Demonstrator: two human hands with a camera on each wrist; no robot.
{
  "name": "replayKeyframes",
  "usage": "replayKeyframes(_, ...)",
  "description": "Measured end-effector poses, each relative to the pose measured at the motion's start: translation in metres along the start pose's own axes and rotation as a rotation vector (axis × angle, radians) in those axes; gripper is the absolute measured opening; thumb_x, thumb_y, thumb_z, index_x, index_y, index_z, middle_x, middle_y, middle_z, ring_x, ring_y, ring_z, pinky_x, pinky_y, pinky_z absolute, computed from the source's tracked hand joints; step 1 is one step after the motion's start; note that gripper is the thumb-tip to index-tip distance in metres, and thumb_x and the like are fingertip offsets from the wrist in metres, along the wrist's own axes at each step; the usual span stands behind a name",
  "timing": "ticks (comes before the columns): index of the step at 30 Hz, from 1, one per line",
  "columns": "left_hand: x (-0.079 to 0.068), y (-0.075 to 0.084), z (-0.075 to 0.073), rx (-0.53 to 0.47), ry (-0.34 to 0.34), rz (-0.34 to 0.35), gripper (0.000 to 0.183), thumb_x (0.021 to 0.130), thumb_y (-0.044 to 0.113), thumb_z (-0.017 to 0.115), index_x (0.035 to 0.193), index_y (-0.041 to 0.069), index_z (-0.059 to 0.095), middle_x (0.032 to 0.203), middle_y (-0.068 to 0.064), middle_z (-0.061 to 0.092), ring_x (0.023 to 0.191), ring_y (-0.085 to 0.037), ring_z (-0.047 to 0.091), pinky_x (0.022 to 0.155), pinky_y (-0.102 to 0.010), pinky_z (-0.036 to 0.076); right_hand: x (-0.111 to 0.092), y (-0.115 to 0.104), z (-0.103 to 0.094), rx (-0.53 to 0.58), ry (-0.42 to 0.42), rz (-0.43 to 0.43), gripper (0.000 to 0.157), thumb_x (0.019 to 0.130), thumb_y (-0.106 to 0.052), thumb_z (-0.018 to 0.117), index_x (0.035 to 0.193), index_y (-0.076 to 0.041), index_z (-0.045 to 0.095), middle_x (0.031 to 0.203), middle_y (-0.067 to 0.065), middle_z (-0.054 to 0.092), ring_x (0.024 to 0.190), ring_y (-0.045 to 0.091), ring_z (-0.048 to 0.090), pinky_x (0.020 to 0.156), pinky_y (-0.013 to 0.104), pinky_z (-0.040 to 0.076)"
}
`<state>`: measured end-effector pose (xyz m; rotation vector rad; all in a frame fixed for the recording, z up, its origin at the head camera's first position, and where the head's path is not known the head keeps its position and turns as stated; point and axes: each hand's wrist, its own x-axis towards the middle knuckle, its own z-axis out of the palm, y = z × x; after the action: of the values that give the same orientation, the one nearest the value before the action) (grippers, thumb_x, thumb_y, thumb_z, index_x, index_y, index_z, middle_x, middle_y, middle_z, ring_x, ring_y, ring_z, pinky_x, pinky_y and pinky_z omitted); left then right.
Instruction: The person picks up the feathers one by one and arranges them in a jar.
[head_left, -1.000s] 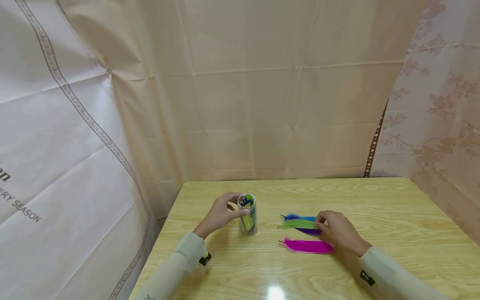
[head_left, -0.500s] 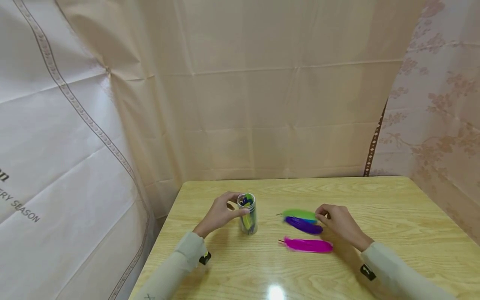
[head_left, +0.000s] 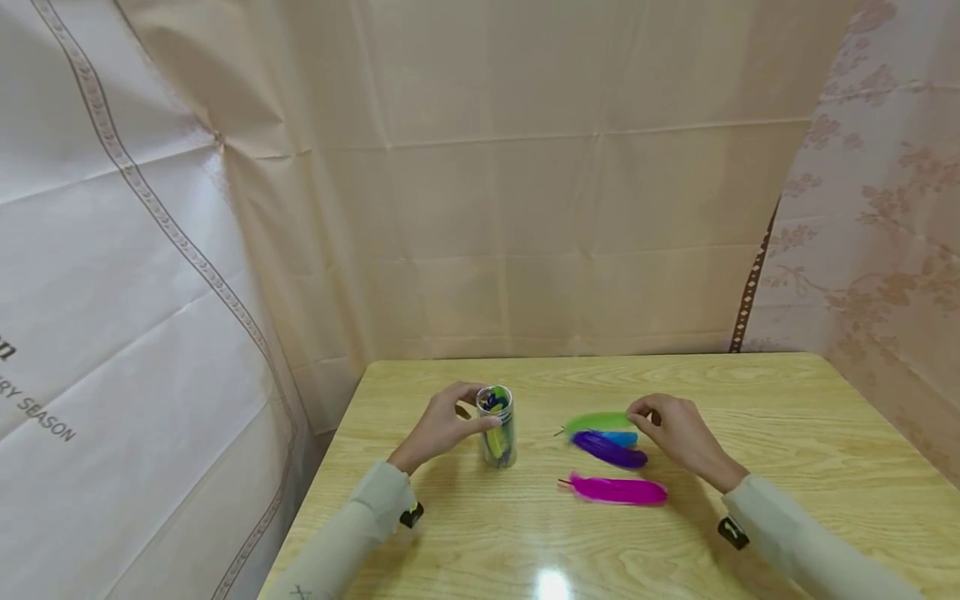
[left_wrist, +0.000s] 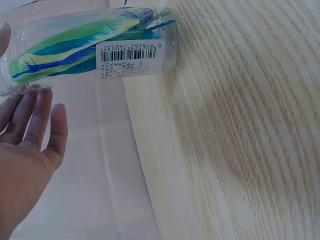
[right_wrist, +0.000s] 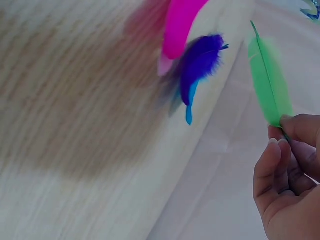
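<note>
My left hand (head_left: pixel 442 425) holds a clear jar (head_left: pixel 507 450) near its mouth, thumb on the near side and fingers behind. Inside the upright jar are green, yellow and blue feathers (left_wrist: pixel 75 47), and a barcode label (left_wrist: pixel 131 56) is stuck on its wall. Between thumb and fingertips, my right hand (head_left: pixel 681 433) pinches one end of a green feather (right_wrist: pixel 269 82), its quill pointing left toward the jar. Just nearer than it, a purple feather (head_left: pixel 609 450) overlaps a blue feather (head_left: pixel 621 437) on the table. A magenta feather (head_left: pixel 618 490) lies separately, closer to me.
Everything stands on a wood-grain table (head_left: pixel 450 542). Beyond its far edge hangs a beige cloth (head_left: pixel 480 250), with a pale printed cloth (head_left: pixel 150 375) at the left and a floral one (head_left: pixel 885 250) at the right.
My right hand has moved slightly away from me with the green feather, drawing it off the purple and blue ones. The left hand and jar have stayed in place.
</note>
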<state>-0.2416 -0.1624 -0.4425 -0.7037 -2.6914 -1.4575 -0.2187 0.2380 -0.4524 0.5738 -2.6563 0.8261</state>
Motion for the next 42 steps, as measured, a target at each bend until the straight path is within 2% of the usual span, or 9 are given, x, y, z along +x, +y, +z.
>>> replayKeyframes(12,0.001,-0.001,0.001,-0.009,-0.004,-0.005,0.058,0.087,0.048,0.081,0.136,0.022,0.063,0.122,0.01,0.064,0.108,-0.012,0.06,0.09,-0.038,0.053,0.01,-0.006,-0.007,0.013,0.043,-0.031,0.004,0.098,-0.011,0.072,0.095,-0.011,0.075,0.081,-0.007,0.067,0.065,0.006,0.051,0.056,0.025,0.044)
replayKeyframes(22,0.001,0.001,0.0,-0.009,0.005,-0.007,0.057,0.087,0.049,0.082,0.135,0.024,0.064,0.121,0.011,0.065,0.107,-0.013,0.061,0.089,-0.038,0.053,0.021,-0.016,-0.016,0.014,0.066,-0.041,0.009,0.1,-0.018,0.071,0.097,-0.01,0.076,0.081,-0.006,0.068,0.065,0.008,0.051,0.057,0.027,0.043)
replayKeyframes(30,0.0,0.0,0.0,-0.014,0.004,-0.005,0.057,0.087,0.048,0.082,0.135,0.024,0.064,0.121,0.011,0.065,0.107,-0.013,0.06,0.089,-0.039,0.053,0.028,-0.022,-0.018,0.022,0.091,-0.078,0.009,0.1,-0.018,0.07,0.097,-0.011,0.076,0.081,-0.007,0.067,0.064,0.008,0.051,0.056,0.027,0.044)
replayKeyframes(42,-0.001,-0.001,0.0,-0.01,0.008,-0.003,0.056,0.087,0.047,0.082,0.135,0.024,0.064,0.121,0.012,0.065,0.107,-0.012,0.061,0.089,-0.039,0.053,0.042,-0.035,-0.026,0.032,0.107,-0.082,0.012,0.101,-0.02,0.069,0.097,-0.011,0.075,0.076,-0.007,0.063,0.062,0.01,0.048,0.056,0.027,0.042)
